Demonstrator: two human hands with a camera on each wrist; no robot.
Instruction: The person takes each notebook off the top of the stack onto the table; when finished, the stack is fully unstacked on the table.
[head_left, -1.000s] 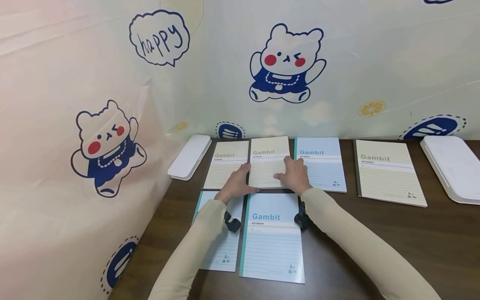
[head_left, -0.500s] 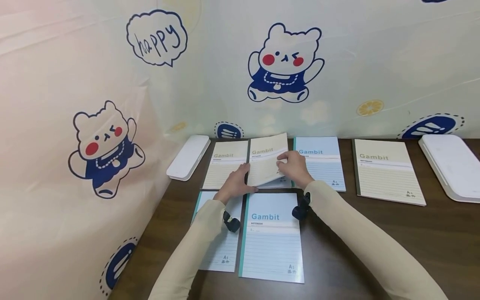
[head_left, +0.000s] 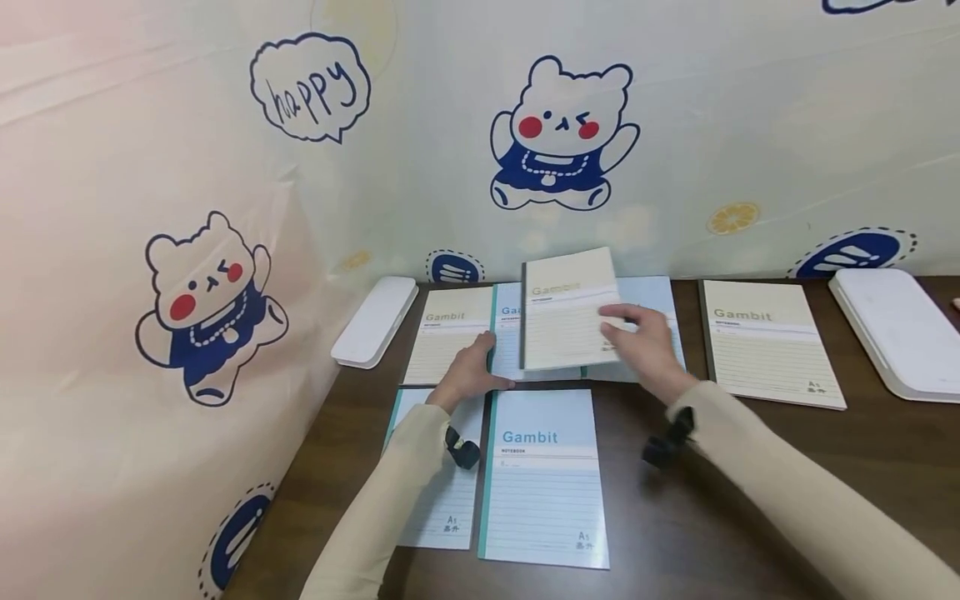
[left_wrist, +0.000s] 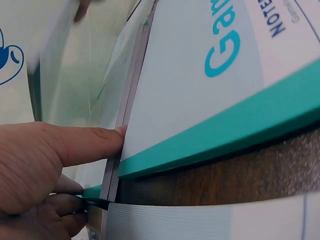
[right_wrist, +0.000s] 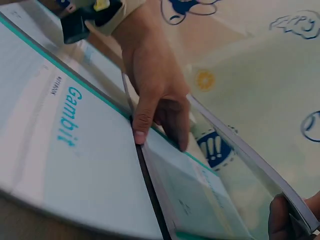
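Observation:
My right hand pinches a cream Gambit notebook by its lower right part, raised and tilted above two blue notebooks. In the right wrist view the raised notebook shows its page edge. My left hand stays at the near left corner of the uncovered blue notebook. Its straight thumb lies along the near edge; the other fingers touch the left side. The second back-row blue notebook is partly hidden by the raised one and my right hand.
A cream notebook lies at back left and another farther right. Two blue notebooks, the nearer-centre one and one under my left arm, form the front row. White flat cases flank the rows; a patterned curtain stands behind.
My right hand has peeled up the middle cream notebook, lifted it and carried it right, uncovering a blue notebook beneath. My left hand has stayed in place.

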